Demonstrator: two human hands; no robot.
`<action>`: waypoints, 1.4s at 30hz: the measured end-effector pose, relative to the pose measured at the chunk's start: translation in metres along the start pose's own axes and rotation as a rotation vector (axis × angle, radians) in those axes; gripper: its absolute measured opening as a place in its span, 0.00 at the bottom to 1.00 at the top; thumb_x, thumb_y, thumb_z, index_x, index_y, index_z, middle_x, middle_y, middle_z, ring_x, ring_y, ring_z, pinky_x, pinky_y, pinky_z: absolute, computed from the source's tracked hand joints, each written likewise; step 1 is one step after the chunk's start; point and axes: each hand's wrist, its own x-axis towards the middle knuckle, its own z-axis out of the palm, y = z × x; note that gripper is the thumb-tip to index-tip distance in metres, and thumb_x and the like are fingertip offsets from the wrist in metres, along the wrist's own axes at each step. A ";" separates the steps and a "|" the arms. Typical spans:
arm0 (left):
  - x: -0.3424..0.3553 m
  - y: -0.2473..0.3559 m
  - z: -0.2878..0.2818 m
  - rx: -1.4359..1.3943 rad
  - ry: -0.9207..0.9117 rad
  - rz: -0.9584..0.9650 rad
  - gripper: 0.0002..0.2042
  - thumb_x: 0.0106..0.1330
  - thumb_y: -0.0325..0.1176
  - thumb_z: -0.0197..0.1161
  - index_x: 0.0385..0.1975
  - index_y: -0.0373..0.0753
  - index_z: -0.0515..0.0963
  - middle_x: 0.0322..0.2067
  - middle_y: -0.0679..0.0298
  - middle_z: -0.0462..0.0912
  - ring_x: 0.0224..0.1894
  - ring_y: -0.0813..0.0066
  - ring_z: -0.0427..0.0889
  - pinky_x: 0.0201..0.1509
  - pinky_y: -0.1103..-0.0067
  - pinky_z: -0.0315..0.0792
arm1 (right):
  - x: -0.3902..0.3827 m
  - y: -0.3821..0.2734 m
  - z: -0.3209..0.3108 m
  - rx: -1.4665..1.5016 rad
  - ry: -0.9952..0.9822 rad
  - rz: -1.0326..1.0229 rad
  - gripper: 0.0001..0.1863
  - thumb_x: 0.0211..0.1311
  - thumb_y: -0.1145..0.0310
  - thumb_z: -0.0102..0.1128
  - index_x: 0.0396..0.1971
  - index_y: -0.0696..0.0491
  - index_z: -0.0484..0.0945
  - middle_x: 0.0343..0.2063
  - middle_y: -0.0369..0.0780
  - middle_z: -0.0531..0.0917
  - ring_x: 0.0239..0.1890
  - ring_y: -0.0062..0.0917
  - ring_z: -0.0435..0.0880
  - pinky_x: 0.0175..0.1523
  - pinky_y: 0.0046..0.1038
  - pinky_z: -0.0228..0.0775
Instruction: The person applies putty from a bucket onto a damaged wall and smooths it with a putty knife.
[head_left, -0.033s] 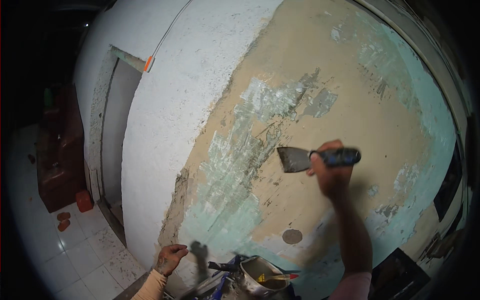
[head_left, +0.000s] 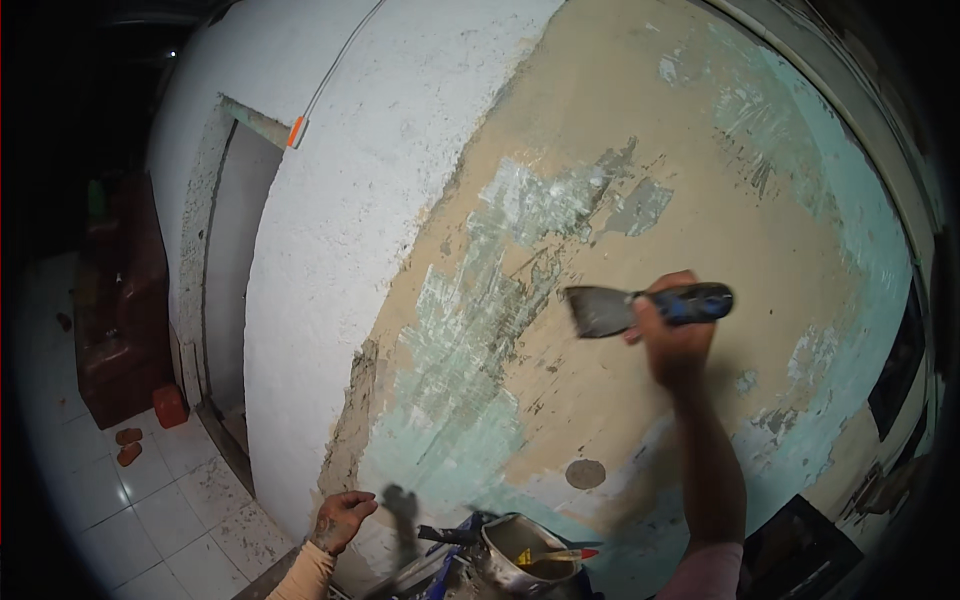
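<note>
Scraper (head_left: 602, 312) and right hand (head_left: 672, 335) have shifted slightly rightward. That hand is clamped round the handle (head_left: 708, 302), apparently to leave the blade (head_left: 594, 314) free before the wall (head_left: 780, 265). Whether the left hand (head_left: 341, 519)'s curled fingers meet, I cannot tell. A bucket (head_left: 493, 553) sits below, probably for easy reach.

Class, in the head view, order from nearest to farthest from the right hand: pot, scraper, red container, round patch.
1. Scraper: held in right hand
2. Round patch: on wall, below
3. Pot: below, leftward
4. Red container: floor, far left
</note>
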 end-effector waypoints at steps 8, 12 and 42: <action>-0.010 0.000 -0.012 -0.013 0.064 0.004 0.19 0.59 0.39 0.67 0.45 0.31 0.82 0.40 0.54 0.85 0.44 0.69 0.82 0.52 0.77 0.72 | 0.003 -0.002 0.006 0.099 -0.006 -0.023 0.08 0.58 0.83 0.59 0.33 0.57 0.71 0.22 0.36 0.77 0.22 0.16 0.79 0.27 0.19 0.74; -0.004 -0.011 -0.018 -0.029 0.077 0.003 0.20 0.59 0.39 0.67 0.45 0.31 0.82 0.40 0.53 0.85 0.44 0.69 0.82 0.52 0.77 0.72 | 0.006 -0.007 0.006 -0.003 -0.144 0.052 0.08 0.58 0.84 0.59 0.33 0.58 0.70 0.24 0.36 0.76 0.22 0.15 0.78 0.27 0.19 0.75; 0.001 -0.015 -0.015 -0.126 0.071 -0.002 0.16 0.57 0.36 0.68 0.41 0.30 0.83 0.35 0.58 0.86 0.39 0.72 0.81 0.47 0.79 0.73 | -0.015 0.024 0.008 -0.252 -0.113 -0.074 0.08 0.53 0.67 0.70 0.28 0.51 0.78 0.17 0.36 0.79 0.22 0.14 0.79 0.30 0.23 0.73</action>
